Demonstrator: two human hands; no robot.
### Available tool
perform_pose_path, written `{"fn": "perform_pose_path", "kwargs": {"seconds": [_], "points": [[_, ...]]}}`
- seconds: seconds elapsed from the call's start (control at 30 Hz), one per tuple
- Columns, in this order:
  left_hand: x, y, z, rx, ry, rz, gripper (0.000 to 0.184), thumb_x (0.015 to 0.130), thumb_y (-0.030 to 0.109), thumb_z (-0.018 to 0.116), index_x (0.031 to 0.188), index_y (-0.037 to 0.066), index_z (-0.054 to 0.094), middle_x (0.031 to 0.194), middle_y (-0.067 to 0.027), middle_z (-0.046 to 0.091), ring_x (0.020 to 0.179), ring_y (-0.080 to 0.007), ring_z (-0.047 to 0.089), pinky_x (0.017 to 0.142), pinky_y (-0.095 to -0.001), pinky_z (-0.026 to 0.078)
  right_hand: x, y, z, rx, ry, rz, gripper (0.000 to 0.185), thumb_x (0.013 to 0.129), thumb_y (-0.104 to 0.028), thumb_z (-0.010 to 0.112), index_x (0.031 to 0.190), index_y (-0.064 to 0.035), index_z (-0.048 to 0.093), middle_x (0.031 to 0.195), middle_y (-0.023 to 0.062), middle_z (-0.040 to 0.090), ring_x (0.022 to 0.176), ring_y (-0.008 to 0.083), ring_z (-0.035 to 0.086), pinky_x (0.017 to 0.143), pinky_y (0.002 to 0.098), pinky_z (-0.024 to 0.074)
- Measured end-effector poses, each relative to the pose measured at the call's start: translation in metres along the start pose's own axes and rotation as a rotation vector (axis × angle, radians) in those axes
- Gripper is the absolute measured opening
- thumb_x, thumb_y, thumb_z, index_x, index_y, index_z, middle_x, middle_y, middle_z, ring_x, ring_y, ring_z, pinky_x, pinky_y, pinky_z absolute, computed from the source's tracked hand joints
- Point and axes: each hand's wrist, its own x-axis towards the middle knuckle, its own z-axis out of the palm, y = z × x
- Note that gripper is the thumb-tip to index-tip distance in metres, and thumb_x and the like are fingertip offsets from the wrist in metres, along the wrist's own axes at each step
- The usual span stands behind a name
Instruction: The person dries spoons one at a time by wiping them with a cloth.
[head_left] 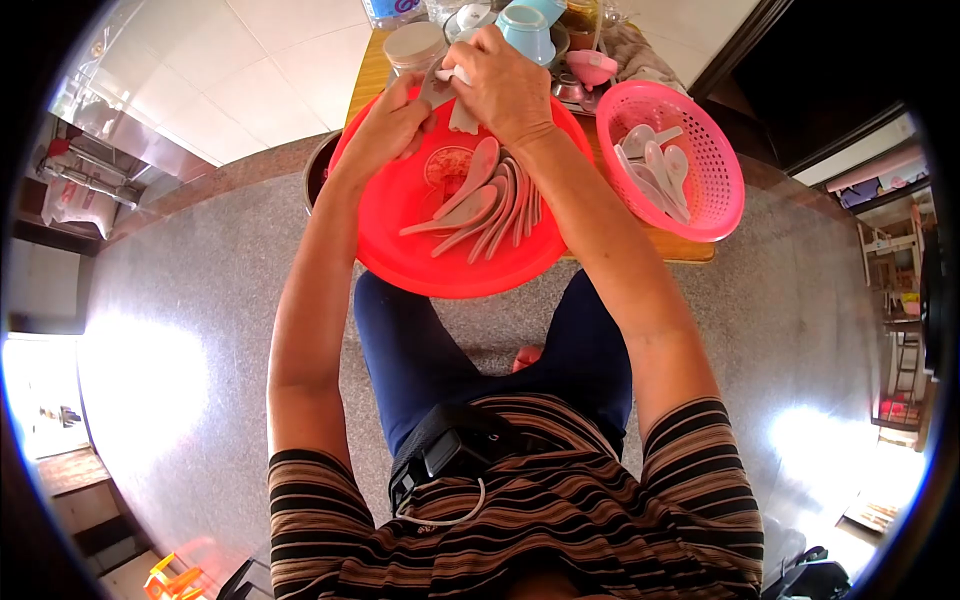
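Above the far side of a round red basin [400, 262], my left hand [392, 125] pinches a pale spoon [437, 88] by one end. My right hand [500, 90] is closed around a white tissue [463, 119], pressed to the spoon's other end. Part of the tissue hangs below my right fingers. Inside the basin, several pale soup spoons [468, 212] lie fanned out with their handles toward me, below both hands.
A pink perforated basket [728, 190] holding several pale spoons stands right of the basin on the wooden table [690, 249]. Behind are a lidded jar [414, 45], light blue cups [526, 35], a small pink bowl [592, 67] and a crumpled cloth [640, 62].
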Motion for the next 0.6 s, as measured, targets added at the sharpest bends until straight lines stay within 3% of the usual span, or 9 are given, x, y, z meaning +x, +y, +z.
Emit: {"fn": "perform_pose_path", "kwargs": {"seconds": [0.23,0.5,0.6], "points": [[0.006,-0.007,-0.005,0.040,-0.023,0.032,0.034,0.089,0.006,0.040,0.121,0.001,0.048,0.072,-0.0052,0.052,0.043,-0.0086,0.043,0.038,-0.0232,0.032,-0.004,-0.001,0.008,0.183,-0.128,-0.114,0.013,0.075,-0.021,0.071,0.087,-0.0220,0.066,0.089,-0.0036,0.058,0.079,0.0193,0.064,0.062,0.0361,0.0526],[-0.005,0.009,0.002,-0.128,-0.088,-0.090,0.035,0.088,0.006,0.040,0.122,0.003,0.049,0.072,-0.0050,0.052,0.041,-0.0086,0.039,0.037,-0.0225,0.030,0.001,-0.001,-0.006,-0.063,0.112,-0.077,0.011,0.076,-0.025,0.069,0.082,-0.0180,0.063,0.086,-0.0027,0.056,0.076,0.0179,0.065,0.062,0.0350,0.0526],[-0.004,0.006,0.002,-0.156,-0.078,-0.043,0.034,0.088,0.007,0.041,0.120,0.002,0.049,0.071,-0.0051,0.052,0.040,-0.0088,0.041,0.036,-0.0227,0.031,0.001,-0.006,-0.010,-0.054,-0.018,0.007,0.013,0.077,-0.028,0.068,0.086,-0.0191,0.065,0.089,-0.0010,0.060,0.078,0.0193,0.066,0.064,0.0345,0.0529]]}}
